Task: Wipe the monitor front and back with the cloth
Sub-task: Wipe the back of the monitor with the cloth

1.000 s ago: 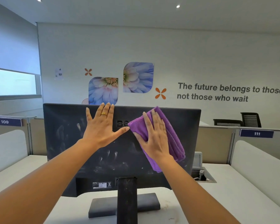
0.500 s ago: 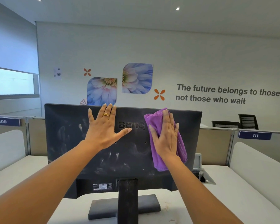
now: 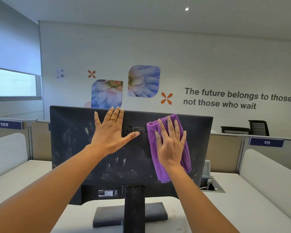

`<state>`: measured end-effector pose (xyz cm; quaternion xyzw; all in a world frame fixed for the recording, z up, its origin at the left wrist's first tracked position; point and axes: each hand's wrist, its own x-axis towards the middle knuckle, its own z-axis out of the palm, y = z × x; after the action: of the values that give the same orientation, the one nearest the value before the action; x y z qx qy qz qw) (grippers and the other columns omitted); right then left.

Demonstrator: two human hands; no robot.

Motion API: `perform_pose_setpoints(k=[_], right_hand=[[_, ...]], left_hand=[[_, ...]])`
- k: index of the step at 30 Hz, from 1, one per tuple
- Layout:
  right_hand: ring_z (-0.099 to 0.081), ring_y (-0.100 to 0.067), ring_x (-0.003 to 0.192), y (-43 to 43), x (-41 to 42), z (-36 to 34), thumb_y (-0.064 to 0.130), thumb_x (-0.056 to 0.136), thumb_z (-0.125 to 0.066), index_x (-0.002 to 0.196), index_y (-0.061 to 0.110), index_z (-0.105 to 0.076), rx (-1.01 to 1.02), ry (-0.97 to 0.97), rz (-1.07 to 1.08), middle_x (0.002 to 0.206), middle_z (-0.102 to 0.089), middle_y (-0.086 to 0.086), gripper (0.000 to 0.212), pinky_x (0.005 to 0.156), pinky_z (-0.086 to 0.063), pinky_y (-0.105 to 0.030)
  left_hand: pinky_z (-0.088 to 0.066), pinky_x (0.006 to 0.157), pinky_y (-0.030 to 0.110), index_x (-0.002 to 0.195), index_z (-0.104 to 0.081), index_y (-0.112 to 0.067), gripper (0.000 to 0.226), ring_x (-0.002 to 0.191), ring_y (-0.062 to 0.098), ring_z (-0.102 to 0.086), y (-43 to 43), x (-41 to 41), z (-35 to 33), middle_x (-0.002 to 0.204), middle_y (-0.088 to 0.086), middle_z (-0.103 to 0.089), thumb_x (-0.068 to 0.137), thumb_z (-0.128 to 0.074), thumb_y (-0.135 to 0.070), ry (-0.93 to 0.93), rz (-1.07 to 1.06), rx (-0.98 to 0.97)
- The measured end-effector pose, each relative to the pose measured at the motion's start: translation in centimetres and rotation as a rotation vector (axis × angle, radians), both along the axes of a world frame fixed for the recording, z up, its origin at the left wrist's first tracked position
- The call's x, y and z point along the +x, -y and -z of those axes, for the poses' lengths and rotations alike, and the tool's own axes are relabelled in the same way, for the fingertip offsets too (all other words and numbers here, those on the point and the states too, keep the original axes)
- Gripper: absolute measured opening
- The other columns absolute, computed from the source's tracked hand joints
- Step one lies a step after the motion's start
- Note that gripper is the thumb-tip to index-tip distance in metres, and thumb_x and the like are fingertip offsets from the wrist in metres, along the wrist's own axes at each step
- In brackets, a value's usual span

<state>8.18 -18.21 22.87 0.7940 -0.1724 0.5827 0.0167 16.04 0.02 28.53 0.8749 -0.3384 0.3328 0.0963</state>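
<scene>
Head view: the black BenQ monitor (image 3: pixel 77 142) stands on its stand (image 3: pixel 134 211) on the white bench (image 3: pixel 242 207), its dusty, smudged back facing the camera. The left hand (image 3: pixel 110 132), wearing a gold ring (image 3: pixel 113 118), lies flat and spread wide against the upper back panel, fingertips at the top edge. The right hand (image 3: pixel 170 145) presses the folded purple cloth (image 3: pixel 186 157) flat against the panel's right half, fingers extended, just beside the logo.

Bare forearms, no sleeves; a gold ring (image 3: pixel 113 118) on the left hand (image 3: pixel 111 132).
</scene>
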Motion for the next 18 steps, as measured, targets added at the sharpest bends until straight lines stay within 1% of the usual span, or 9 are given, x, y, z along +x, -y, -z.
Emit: perform_pose_setpoints(k=[3, 5, 8, 10, 13, 18], right_hand=[[-0.034, -0.031, 0.135, 1.4, -0.6, 0.0, 0.043, 0.094, -0.032, 0.135, 0.02, -0.047, 0.07, 0.054, 0.004, 0.144, -0.042, -0.008, 0.049, 0.108, -0.019, -0.054], [-0.029, -0.031, 0.138, 2.4, -1.0, -0.4, 0.043, 0.094, -0.035, 0.135, 0.02, -0.047, 0.161, 0.105, -0.004, 0.146, -0.038, -0.007, 0.049, 0.111, -0.017, -0.054], [-0.027, -0.032, 0.138, 3.1, -1.2, -1.5, 0.034, 0.094, -0.046, 0.134, 0.019, -0.048, 0.277, 0.19, -0.034, 0.147, -0.037, -0.009, 0.043, 0.112, -0.02, -0.056], [-0.026, -0.032, 0.139, 2.7, -0.9, -2.3, 0.029, 0.094, -0.05, 0.133, 0.019, -0.048, 0.291, 0.199, -0.057, 0.147, -0.036, -0.009, 0.041, 0.112, -0.018, -0.053], [-0.027, -0.029, 0.139, 1.2, 0.2, -3.5, 0.03, 0.094, -0.05, 0.133, 0.021, -0.049, 0.289, 0.179, -0.082, 0.146, -0.037, -0.007, 0.041, 0.113, -0.014, -0.05], [-0.033, -0.026, 0.136, -3.0, 2.1, -4.8, 0.034, 0.093, -0.05, 0.131, 0.025, -0.052, 0.166, 0.059, -0.143, 0.143, -0.043, -0.005, 0.039, 0.113, -0.012, -0.047]], left_hand=[[0.017, 0.107, 0.054, 0.147, 0.008, -0.017, 0.126, 0.142, 0.013, 0.016, -0.3, 0.0, 0.0, 0.156, -0.001, 0.011, 0.045, 0.028, -0.086, -0.008, 0.009, 0.005], [0.017, 0.107, 0.054, 0.147, 0.009, -0.017, 0.125, 0.142, 0.013, 0.016, -0.5, 0.0, -0.1, 0.156, -0.002, 0.012, 0.044, 0.028, -0.086, -0.01, 0.007, 0.012], [0.018, 0.106, 0.053, 0.147, 0.01, -0.017, 0.126, 0.142, 0.013, 0.017, -0.5, -0.1, -0.2, 0.156, -0.002, 0.013, 0.044, 0.026, -0.087, -0.016, 0.01, 0.023], [0.019, 0.106, 0.052, 0.147, 0.01, -0.017, 0.128, 0.142, 0.013, 0.018, -0.6, -0.1, -0.2, 0.156, -0.002, 0.014, 0.042, 0.024, -0.089, -0.024, 0.022, 0.025], [0.019, 0.105, 0.052, 0.147, 0.012, -0.017, 0.131, 0.141, 0.012, 0.019, -1.0, 0.1, -0.2, 0.155, -0.002, 0.016, 0.039, 0.022, -0.091, -0.03, 0.029, 0.043], [0.016, 0.107, 0.054, 0.146, 0.013, -0.016, 0.135, 0.141, 0.011, 0.019, -1.3, -0.1, -0.5, 0.155, -0.003, 0.016, 0.035, 0.022, -0.092, -0.052, 0.046, 0.051]])
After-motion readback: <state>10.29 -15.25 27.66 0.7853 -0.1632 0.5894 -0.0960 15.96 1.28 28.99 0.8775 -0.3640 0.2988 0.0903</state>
